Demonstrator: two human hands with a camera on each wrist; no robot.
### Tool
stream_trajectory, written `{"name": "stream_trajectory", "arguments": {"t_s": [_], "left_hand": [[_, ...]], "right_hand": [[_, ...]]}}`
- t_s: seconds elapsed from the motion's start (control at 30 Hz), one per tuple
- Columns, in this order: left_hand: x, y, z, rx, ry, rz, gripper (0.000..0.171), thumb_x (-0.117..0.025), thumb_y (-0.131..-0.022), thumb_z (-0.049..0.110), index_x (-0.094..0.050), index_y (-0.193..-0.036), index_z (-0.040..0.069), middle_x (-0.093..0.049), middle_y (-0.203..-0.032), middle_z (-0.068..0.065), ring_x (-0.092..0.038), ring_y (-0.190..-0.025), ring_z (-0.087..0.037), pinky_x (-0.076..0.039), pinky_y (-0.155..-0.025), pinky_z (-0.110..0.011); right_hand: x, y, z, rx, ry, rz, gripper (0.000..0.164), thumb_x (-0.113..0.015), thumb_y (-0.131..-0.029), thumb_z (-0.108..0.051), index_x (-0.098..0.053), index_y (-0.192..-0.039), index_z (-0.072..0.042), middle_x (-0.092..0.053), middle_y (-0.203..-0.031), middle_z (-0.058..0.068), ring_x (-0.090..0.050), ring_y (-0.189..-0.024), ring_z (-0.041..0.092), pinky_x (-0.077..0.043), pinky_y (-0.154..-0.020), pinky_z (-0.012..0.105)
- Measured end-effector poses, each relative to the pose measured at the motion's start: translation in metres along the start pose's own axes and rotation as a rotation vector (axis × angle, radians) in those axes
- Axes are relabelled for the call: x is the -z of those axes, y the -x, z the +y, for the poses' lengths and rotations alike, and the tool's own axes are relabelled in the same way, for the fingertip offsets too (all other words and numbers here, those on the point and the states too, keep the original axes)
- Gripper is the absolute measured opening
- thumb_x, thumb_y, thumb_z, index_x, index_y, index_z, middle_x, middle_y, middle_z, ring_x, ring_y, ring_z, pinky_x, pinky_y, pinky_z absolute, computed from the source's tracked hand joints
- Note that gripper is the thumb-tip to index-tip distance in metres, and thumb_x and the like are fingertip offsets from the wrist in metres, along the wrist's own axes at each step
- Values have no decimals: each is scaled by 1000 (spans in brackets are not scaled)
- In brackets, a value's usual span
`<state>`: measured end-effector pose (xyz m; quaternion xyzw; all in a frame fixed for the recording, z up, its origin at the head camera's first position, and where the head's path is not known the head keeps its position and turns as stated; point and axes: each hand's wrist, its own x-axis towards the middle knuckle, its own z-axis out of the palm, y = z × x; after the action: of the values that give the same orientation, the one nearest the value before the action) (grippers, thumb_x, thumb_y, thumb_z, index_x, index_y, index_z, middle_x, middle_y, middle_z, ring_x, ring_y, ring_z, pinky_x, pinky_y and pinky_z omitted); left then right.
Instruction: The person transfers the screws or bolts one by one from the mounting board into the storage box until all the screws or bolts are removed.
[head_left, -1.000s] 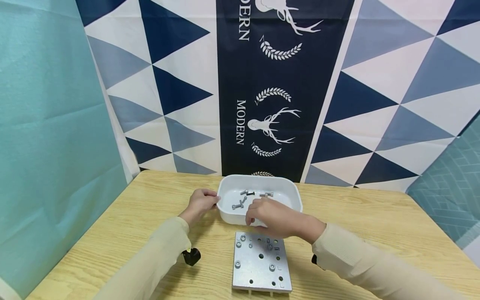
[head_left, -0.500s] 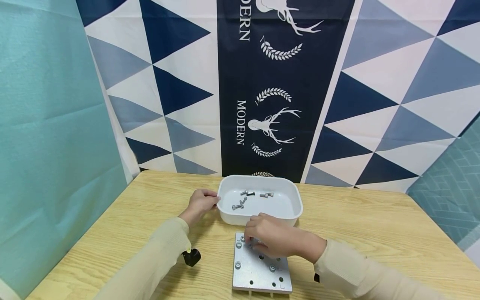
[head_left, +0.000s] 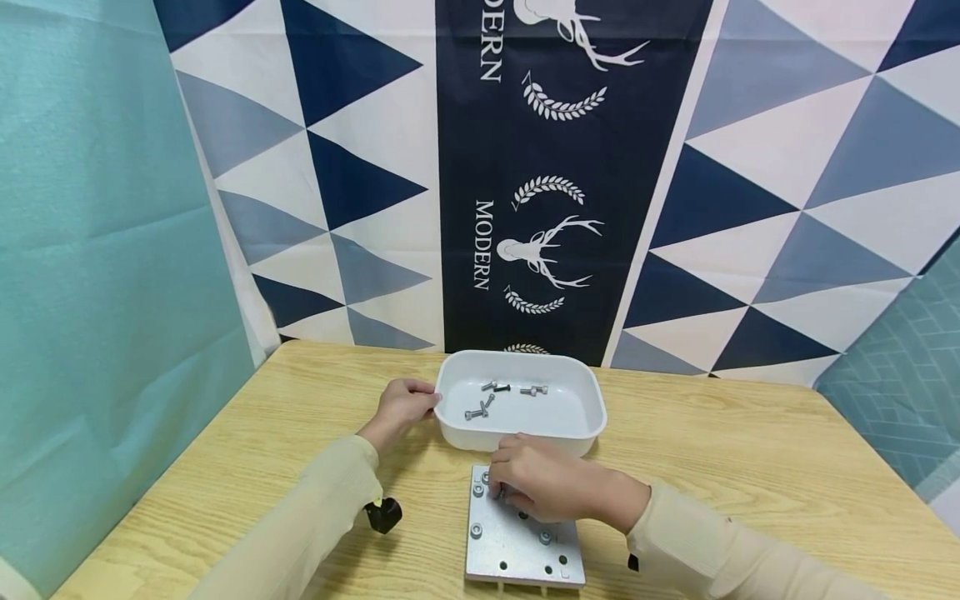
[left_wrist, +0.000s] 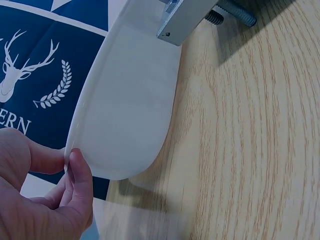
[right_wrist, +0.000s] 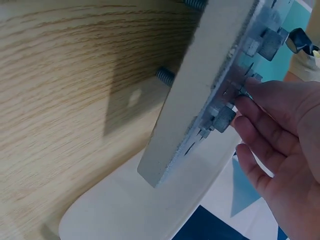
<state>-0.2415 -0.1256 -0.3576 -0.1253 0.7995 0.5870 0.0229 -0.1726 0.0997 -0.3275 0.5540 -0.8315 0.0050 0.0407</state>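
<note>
My left hand (head_left: pixel 403 406) pinches the left end of a white plastic tray (head_left: pixel 558 408) between thumb and fingers; the left wrist view shows the fingertips on its rim (left_wrist: pixel 70 142). Several loose screws (head_left: pixel 476 413) lie in the tray, one of them black. In front of it stands a silver metal plate (head_left: pixel 521 554) with holes and socket-head screws (head_left: pixel 476 530). My right hand (head_left: pixel 546 479) is over the plate's far part, thumb and forefinger pinching a small screw (right_wrist: pixel 255 77) at its surface. The fingers hide most of that screw. Beside them sits a larger screw head (right_wrist: pixel 223 119).
The plate is raised off the wooden table (head_left: pixel 712 467), with threaded ends (right_wrist: pixel 165 76) sticking out underneath. A patterned cloth (head_left: pixel 360 167) hangs behind the table, and a teal sheet (head_left: pixel 112 250) hangs at the left. A black wrist device (head_left: pixel 384 514) is on the left sleeve.
My right hand has come down from the tray's near rim onto the plate's far part, then shifted only slightly. My left hand has stayed on the tray.
</note>
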Motion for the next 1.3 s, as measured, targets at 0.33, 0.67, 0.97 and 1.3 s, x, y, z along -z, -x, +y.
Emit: {"name": "stream_trajectory", "arguments": {"t_s": [0.33, 0.67, 0.97, 1.3], "left_hand": [[0, 1, -1, -9, 6, 3, 25, -62, -90, 7, -63, -112, -6, -63, -107, -20, -61, -77, -14, -60, -81, -32], [-1, 1, -2, -19, 13, 0, 24, -63, -90, 6, -63, -111, -6, -63, -102, -18, -61, -74, -13, -60, -80, -32], [-1, 0, -3, -26, 18, 2, 24, -63, -89, 5, -63, -110, -7, -64, -99, -17, -61, -74, -13, -60, -81, -33], [-1, 2, 0, -16, 14, 2, 24, -63, -90, 6, -63, -112, -6, -63, -103, -18, -61, -74, -13, -60, -80, -33]], "right_hand": [[-6, -1, 0, 23, 32, 45, 12, -72, -83, -12, -70, -92, -19, -68, -88, -11, -58, -87, 3, -51, -84, 17], [-10, 0, 2, 66, 82, 98, 11, -73, -82, -14, -69, -90, -19, -67, -84, -12, -56, -83, 3, -50, -80, 17], [-11, 0, 3, 99, 102, 129, 10, -72, -82, -13, -69, -90, -19, -67, -83, -12, -55, -80, 3, -49, -78, 16], [-9, -1, 4, 83, 89, 121, 9, -72, -83, -14, -70, -90, -18, -67, -84, -11, -55, -81, 3, -50, -80, 18]]}}
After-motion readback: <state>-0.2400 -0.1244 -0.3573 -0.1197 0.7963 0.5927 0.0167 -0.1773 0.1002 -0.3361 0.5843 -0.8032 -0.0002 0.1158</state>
